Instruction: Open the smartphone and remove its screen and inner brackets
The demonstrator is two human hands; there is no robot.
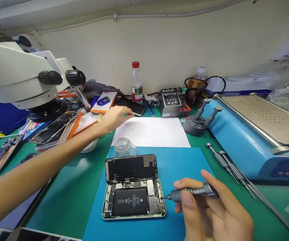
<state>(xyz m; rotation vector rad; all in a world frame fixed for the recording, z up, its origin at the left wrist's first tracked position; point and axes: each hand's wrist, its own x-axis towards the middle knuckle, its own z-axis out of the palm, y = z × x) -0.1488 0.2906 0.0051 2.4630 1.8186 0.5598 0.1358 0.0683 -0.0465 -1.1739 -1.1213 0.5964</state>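
Observation:
An opened phone [130, 201] lies on the blue mat [182, 160], its battery and inner parts exposed. Its screen [131, 169] is tilted up at the far edge, in front of an upturned glass jar [125, 147]. My right hand [210, 207] is closed around a grey screwdriver [192, 193], held nearly level. The bit points left and reaches the phone's right edge; I cannot tell whether it touches a screw. My left hand [118, 117] is stretched out over the left edge of the white paper [154, 132], fingertips pinched together. Whatever they hold, if anything, is too small to make out.
A microscope [21, 73] overhangs the left side, above phone parts and boxes. Behind the paper stand a red-capped bottle [136, 83] and a soldering station [170, 102]. On the right are a screwdriver stand [196, 125], loose tools [231, 165] and a blue heating plate machine [247, 144].

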